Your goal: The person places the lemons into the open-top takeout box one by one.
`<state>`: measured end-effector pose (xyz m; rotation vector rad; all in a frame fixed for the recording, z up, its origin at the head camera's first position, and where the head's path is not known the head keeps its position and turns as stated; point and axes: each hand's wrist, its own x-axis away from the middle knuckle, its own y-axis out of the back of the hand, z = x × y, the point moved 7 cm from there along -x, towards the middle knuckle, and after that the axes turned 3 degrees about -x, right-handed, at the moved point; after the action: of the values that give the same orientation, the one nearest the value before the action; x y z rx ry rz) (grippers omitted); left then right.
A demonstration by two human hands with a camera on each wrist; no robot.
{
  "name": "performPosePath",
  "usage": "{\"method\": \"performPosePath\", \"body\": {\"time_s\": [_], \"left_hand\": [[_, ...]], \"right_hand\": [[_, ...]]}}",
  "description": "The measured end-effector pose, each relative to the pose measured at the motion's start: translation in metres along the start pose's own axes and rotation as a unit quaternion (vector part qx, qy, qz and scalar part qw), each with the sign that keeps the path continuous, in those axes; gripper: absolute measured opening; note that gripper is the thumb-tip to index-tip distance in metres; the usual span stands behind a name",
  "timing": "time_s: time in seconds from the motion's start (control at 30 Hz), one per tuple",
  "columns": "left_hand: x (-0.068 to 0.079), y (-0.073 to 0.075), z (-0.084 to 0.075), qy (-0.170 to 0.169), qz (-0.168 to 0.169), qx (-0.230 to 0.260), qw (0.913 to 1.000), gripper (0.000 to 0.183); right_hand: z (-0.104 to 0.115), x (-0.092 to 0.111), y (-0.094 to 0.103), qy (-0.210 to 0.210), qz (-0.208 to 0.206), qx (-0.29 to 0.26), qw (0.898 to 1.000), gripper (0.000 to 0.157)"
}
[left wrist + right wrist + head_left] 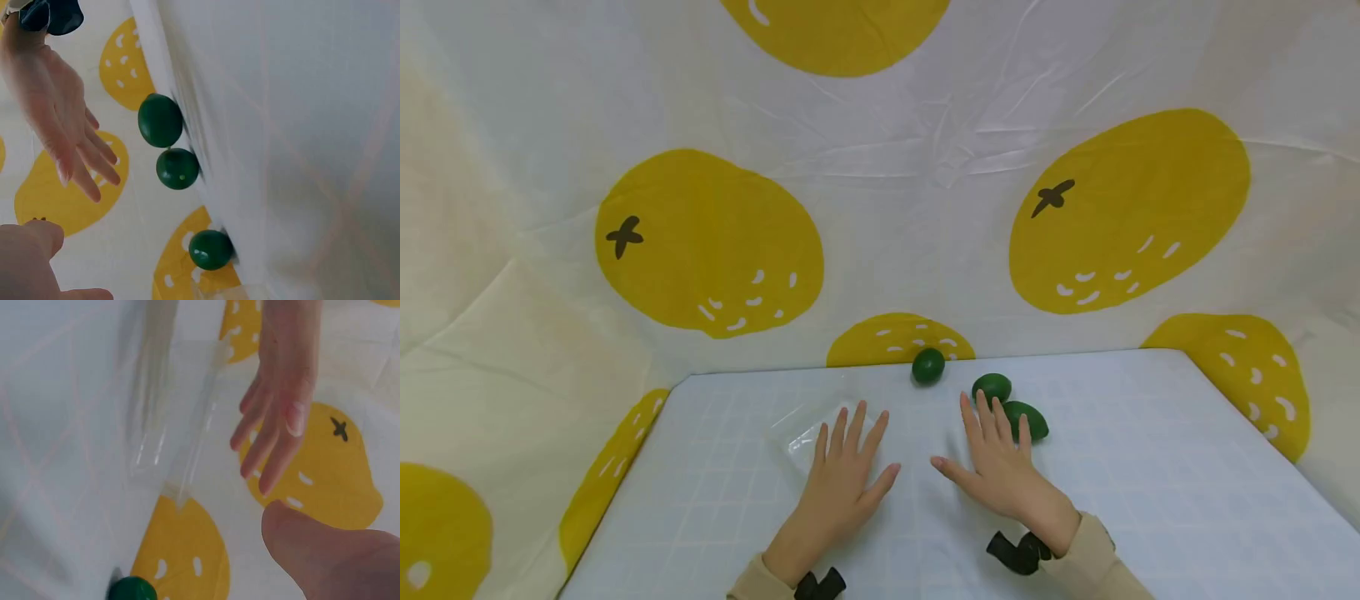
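Note:
Both hands hover over the table with fingers spread, holding nothing. My left hand (pixel 841 487) is in front of a clear plastic container (pixel 793 429) and partly covers it in the head view. The right wrist view shows the container's transparent wall (pixel 187 412) standing low on the table. My right hand (pixel 1003 479) is nearest two green limes, one rounder (pixel 992 386) and one with a pointed end (pixel 1032 422); its fingertips overlap them in the head view. A third lime (pixel 928 367) sits farther back, between the hands.
The table (pixel 722 517) wears a white cloth with a pale grid. Behind it and at its sides hangs a white curtain (pixel 917 217) printed with big yellow fruits. A black wrist camera mount (pixel 1018 552) sits at the right wrist, with another at the left.

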<state>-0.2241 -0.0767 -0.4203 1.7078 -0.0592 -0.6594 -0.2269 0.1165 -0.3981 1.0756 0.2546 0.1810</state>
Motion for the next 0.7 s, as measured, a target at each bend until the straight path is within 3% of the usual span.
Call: {"method": "performPosePath", "body": {"time_s": [0.2, 0.37, 0.57, 0.7], "left_hand": [[-0.001, 0.015, 0.013, -0.028, -0.053, 0.034, 0.9976, 0.059], [-0.002, 0.027, 0.036, -0.018, -0.109, 0.092, 0.9895, 0.055], [0.001, 0.034, 0.075, 0.021, -0.181, 0.193, 0.9641, 0.049], [0.005, 0.035, 0.100, 0.045, -0.226, 0.251, 0.9403, 0.048]], "right_hand": [[0.008, -0.012, -0.005, -0.007, 0.015, -0.075, 0.997, 0.095], [0.018, -0.026, -0.013, -0.001, 0.016, -0.155, 0.988, 0.093], [0.027, -0.040, -0.033, 0.004, 0.018, -0.279, 0.960, 0.090], [0.032, -0.046, -0.051, -0.009, 0.026, -0.355, 0.935, 0.089]]}}
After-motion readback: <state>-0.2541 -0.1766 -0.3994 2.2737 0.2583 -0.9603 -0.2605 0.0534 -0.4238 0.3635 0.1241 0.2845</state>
